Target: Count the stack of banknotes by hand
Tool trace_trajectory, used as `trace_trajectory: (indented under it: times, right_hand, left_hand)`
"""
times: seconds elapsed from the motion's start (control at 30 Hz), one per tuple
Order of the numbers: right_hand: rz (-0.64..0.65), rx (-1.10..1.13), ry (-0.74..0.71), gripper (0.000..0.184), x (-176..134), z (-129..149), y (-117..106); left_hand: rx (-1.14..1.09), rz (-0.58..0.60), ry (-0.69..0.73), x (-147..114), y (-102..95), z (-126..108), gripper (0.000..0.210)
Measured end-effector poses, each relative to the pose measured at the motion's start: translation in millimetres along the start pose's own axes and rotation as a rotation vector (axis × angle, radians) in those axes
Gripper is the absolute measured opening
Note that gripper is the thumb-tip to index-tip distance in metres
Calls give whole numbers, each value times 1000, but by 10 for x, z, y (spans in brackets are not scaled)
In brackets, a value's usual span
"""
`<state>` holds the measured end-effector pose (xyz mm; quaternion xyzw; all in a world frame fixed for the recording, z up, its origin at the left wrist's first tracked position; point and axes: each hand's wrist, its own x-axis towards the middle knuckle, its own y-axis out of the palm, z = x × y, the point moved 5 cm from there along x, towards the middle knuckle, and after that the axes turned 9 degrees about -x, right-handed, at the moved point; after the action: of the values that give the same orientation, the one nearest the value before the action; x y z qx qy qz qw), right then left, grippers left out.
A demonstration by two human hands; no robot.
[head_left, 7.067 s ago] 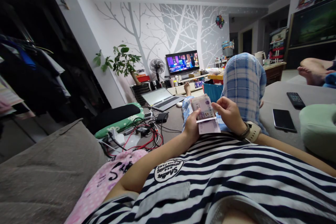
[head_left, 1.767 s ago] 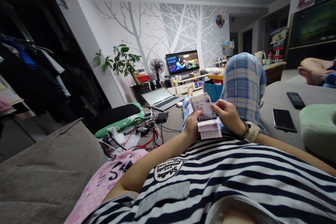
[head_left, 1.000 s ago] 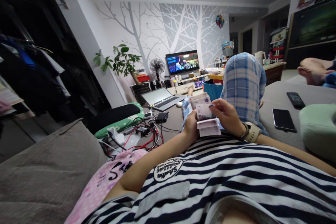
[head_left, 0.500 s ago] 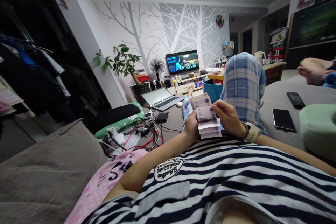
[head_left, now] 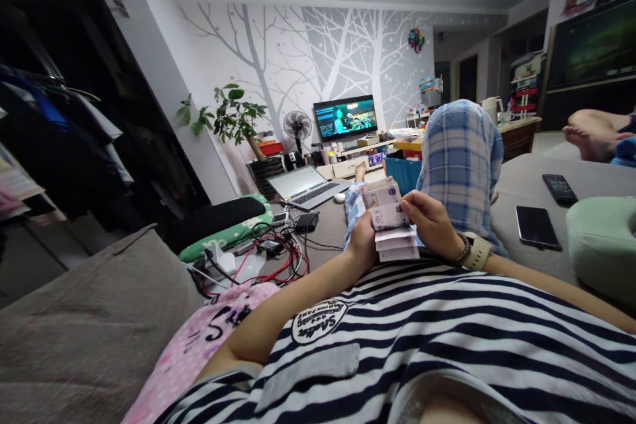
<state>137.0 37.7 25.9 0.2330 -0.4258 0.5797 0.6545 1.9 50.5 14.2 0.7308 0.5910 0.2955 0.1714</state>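
Observation:
A fanned stack of banknotes [head_left: 390,217], pale with purplish print, is held above my lap. My left hand [head_left: 362,238] grips the stack along its left side, with its fingers hidden behind the notes. At the right edge my right hand [head_left: 431,220] pinches a banknote between thumb and fingers. The lower ends of several notes hang down below, spread like steps. A pale watch and a dark bracelet circle my right wrist. My raised knee in blue checked trousers [head_left: 460,165] stands just beyond the right hand.
To the left lie an open laptop [head_left: 311,187], a white mouse [head_left: 339,198] and tangled cables [head_left: 283,252]. On the right are a phone [head_left: 537,226], a remote control [head_left: 560,189] and a green cushion [head_left: 603,238]. Another person's foot [head_left: 591,131] rests at the far right.
The upper notes have shifted slightly between my hands, and the folded-down ends sit a little differently. Both hands stay in nearly the same place. The television picture has changed.

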Motion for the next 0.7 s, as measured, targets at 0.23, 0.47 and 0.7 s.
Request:
trace_trajectory:
  times: [0.23, 0.47, 0.7]
  right_hand:
    - [15, 0, 4, 29, -5, 4, 15]
    - [14, 19, 2, 30, -13, -4, 19]
    - [16, 30, -2, 31, -90, 56, -83]
  left_hand:
    - [-22, -35, -22, -8, -36, 8, 24]
    - [-14, -20, -29, -36, 19, -3, 26]
    - [-49, 22, -51, -98, 98, 65, 32]
